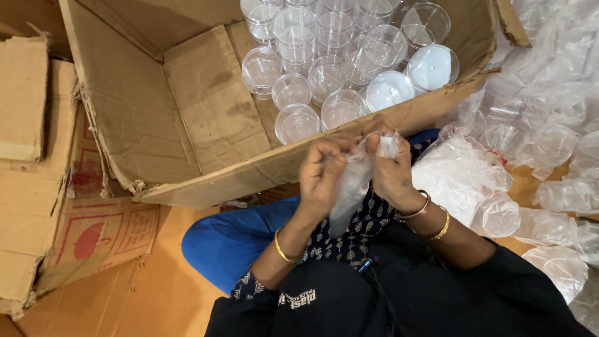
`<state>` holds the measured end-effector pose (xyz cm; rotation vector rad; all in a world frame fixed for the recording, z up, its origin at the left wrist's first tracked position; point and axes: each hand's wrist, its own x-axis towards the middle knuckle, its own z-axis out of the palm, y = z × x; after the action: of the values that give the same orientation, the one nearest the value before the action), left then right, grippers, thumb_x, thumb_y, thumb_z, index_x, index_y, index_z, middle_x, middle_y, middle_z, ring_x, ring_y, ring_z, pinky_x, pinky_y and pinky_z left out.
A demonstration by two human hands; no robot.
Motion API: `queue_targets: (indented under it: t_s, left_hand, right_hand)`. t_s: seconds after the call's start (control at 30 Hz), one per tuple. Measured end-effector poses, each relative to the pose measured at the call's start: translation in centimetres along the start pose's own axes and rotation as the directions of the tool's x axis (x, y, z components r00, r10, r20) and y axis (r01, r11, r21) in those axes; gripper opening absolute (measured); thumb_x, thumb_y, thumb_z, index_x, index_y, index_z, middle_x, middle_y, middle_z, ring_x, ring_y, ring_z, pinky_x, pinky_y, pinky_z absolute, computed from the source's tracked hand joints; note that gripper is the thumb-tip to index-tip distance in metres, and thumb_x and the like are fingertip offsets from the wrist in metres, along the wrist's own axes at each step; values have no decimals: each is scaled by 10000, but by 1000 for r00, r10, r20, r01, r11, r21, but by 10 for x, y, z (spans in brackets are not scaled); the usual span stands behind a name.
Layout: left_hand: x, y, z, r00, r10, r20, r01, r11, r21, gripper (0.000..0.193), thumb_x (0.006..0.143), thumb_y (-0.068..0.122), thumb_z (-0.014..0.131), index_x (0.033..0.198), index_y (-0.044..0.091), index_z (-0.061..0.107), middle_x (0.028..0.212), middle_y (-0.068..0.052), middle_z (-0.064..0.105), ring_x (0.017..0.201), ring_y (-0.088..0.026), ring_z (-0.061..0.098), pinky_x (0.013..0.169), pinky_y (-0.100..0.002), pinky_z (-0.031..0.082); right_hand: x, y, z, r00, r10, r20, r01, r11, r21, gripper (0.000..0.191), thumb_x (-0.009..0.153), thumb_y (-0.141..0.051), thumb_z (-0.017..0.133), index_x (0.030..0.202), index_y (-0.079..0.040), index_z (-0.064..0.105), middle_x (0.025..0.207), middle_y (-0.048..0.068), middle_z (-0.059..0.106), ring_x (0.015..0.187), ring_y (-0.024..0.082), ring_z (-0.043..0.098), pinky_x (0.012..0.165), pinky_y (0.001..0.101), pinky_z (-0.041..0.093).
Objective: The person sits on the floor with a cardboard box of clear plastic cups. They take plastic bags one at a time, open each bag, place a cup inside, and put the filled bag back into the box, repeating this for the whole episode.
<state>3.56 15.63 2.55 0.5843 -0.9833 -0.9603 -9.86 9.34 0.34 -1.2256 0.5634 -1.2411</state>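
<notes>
Two hands pinch thin clear plastic bag point(350, 181) above lap: left hand point(321, 176) clenched on bag's upper edge, right hand point(390, 168) gripping top corner between fingertips. Bag hangs down between wrists, just before cardboard box point(187, 106) full of clear round containers point(324, 68). Risks, as judgement: flimsy film may tear if pulled apart hard; may slip from fingertips; loose wrapped containers point(549, 150) at right may roll.

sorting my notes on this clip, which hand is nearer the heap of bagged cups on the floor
Right. The right hand pinches the clear plastic bag just beside the heap of bagged cups; the left hand grips the bag's other side, farther away.
</notes>
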Motion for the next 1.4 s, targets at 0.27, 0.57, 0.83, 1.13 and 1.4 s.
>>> queue_targets:
  t_s: [0.27, 0.57, 0.83, 1.13, 1.4]
  left_hand:
    - [-3, 2, -41, 899, -432, -74, 394, 871, -295, 187, 983, 126, 682, 1032, 86, 506, 676, 53, 520, 488, -29, 439, 430, -202, 345]
    - [14, 73, -109, 757, -654, -15, 644, 749, -154, 297, 858, -40, 723, 1099, 33, 566, 755, -41, 667, 533, -95, 554, 477, -237, 395]
    - [72, -4, -184, 730, -495, -472, 669, 659, 344, 217, 857, -8, 681, 1062, 41, 629, 716, -45, 656, 560, -122, 591, 437, -275, 453]
    - [68, -109, -254, 413, -867, -280, 906, 361, 220, 150, 912, 150, 606, 859, 18, 653, 642, -84, 567, 476, -216, 524, 395, -395, 416]
    - [63, -102, -222, 333, -930, -154, 943, 325, 71, 170, 949, 171, 586, 902, 20, 648, 707, -84, 583, 566, -210, 546, 486, -378, 436]
  right_hand:
    - [14, -10, -11, 900, 428, 85, -432, 848, 307, 252, 1000, -301, 567, 869, -85, 568, 804, 31, 606, 776, 128, 589, 760, 289, 530]
    - [43, -46, -50, 689, 693, 214, -493, 664, -562, 391, 822, -151, 822, 632, -142, 480, 586, -80, 463, 541, 38, 440, 482, 232, 392]
    - [158, 30, -23, 755, 587, 291, -63, 507, -859, 260, 898, -205, 666, 1084, -24, 644, 857, 106, 685, 796, 245, 678, 700, 406, 548]
    - [191, 146, 10, 598, 669, 442, 555, 52, -830, 231, 706, -152, 740, 916, -56, 731, 962, 193, 734, 958, 392, 701, 809, 494, 562]
    - [171, 136, 7, 616, 670, 415, 450, 134, -883, 274, 790, -151, 593, 994, -34, 732, 972, 238, 725, 978, 418, 699, 858, 506, 546]
